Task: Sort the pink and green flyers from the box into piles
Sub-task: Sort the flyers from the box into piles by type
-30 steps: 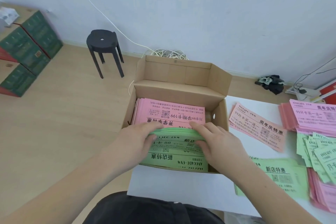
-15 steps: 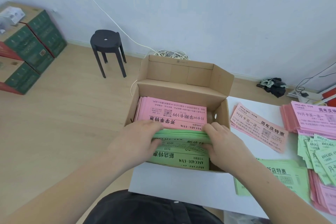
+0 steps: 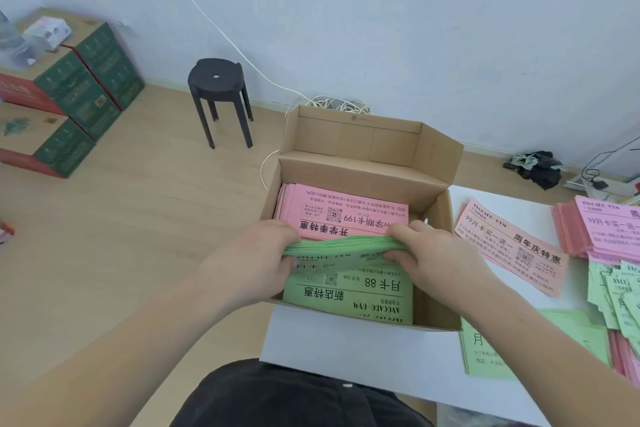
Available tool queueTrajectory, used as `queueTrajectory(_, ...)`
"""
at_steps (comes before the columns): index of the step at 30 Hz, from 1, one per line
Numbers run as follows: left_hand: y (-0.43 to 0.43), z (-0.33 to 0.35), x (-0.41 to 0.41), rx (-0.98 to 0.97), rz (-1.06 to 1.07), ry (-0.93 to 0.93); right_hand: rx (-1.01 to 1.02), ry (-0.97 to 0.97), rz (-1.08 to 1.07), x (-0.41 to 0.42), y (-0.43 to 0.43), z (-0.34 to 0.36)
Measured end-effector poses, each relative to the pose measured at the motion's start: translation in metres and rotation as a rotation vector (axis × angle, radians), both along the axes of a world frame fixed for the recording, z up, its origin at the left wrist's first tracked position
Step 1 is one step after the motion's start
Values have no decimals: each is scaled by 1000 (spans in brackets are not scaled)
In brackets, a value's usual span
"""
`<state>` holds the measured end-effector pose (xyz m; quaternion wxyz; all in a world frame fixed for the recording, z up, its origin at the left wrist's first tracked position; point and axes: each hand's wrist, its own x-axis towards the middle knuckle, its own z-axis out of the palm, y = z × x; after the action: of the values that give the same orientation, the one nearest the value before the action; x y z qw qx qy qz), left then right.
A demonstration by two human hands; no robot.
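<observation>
An open cardboard box (image 3: 433,288) stands at the white table's left edge. Inside, a stack of pink flyers (image 3: 346,211) lies at the far end and green flyers (image 3: 349,295) at the near end. My left hand (image 3: 252,260) and my right hand (image 3: 433,260) each grip one end of a thick bundle of green flyers (image 3: 339,245), lifted at its far edge above the green sheets below. On the table to the right lie a single pink flyer (image 3: 512,246), a pink pile (image 3: 602,229), a green flyer (image 3: 512,347) and a loose green heap (image 3: 620,291).
The white table (image 3: 346,350) carries the box and piles. On the wooden floor stand a black stool (image 3: 218,94) and stacked green and red cartons (image 3: 69,97) at the left. White cable coils lie behind the box; dark cloth (image 3: 536,166) lies by the wall.
Both hands have raised the far edge of the green bundle higher, baring more of the green flyer underneath. The camera has shifted slightly.
</observation>
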<state>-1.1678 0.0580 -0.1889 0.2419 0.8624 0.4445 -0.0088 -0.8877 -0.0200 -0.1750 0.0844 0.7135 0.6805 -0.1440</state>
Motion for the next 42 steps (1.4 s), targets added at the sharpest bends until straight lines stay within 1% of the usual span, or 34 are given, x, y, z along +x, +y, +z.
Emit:
queueTrajectory(3,2,1,6,-23,7,15,-109,20,-17,-1,9,4)
queueTrajectory(5,2,0,7,-1,-20,30,-147,-3,-16,2,12,7)
queueTrajectory(9,-2,-5,7,20,-58,68,-148,-85,-20,3,12,6)
queueTrajectory(11,-5,-7,13,34,-62,30,-114,-78,-26,-2,9,6)
queueTrajectory(13,-9,-7,21,45,-68,-33,-60,-39,-39,-8,8,5)
queueTrajectory(15,-11,-6,26,54,-65,-75,1,60,-105,-11,7,2)
queueTrajectory(17,-10,-7,21,54,-58,-40,30,146,-179,-5,5,0)
queueTrajectory(19,-9,-10,11,46,-61,35,4,164,-184,2,3,-1)
queueTrajectory(20,-9,-10,8,29,-62,44,-12,163,-177,4,3,-1)
queueTrajectory(22,-13,-11,8,10,-60,25,-34,122,-161,4,2,0)
queueTrajectory(25,-20,-11,18,-10,-54,31,-38,-25,-127,0,4,0)
queueTrajectory(27,-25,-12,27,-3,-23,45,-48,-28,-121,-5,6,1)
queueTrajectory(31,-30,-5,41,46,26,81,-29,144,-189,-8,10,-2)
queueTrajectory(33,-30,5,41,70,50,50,2,272,-250,-1,10,3)
queueTrajectory(36,-34,28,40,162,48,8,100,403,-287,16,2,20)
queueTrajectory(38,-39,48,47,204,41,-29,221,501,-325,33,-11,38)
queueTrajectory(40,-46,70,69,198,15,-25,294,651,-401,58,-28,56)
queueTrajectory(42,-56,89,99,190,-16,-2,279,852,-483,88,-49,69)
